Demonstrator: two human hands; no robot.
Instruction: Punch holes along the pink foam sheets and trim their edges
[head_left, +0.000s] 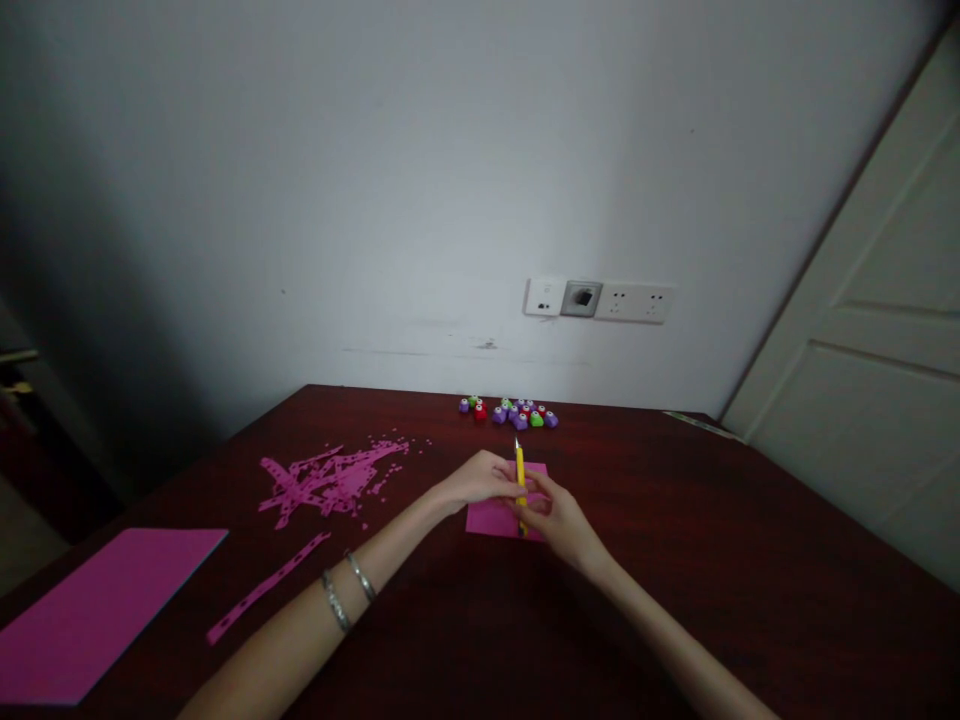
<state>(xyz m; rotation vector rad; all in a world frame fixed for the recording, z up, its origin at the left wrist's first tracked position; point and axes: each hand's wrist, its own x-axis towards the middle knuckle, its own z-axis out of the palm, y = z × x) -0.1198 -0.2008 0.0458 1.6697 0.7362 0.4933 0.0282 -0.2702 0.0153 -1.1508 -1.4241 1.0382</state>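
A yellow utility knife (520, 468) is held upright in view, its metal blade tip pointing away from me. My left hand (481, 478) pinches it from the left with closed fingers. From the other side, the fingers of my right hand (561, 518) are closed around the lower part of its handle. Beneath both hands lies a small pink paper sheet (489, 518), partly covered by the fingers and the knife.
Punched pink scraps (330, 485) and tiny bits are heaped to the left. Nearer are a holed pink strip (268, 587) and a large pink sheet (112, 610). Several small coloured craft punches (521, 420) stand near the wall. A ruler-like strip (703, 426) lies at the far right.
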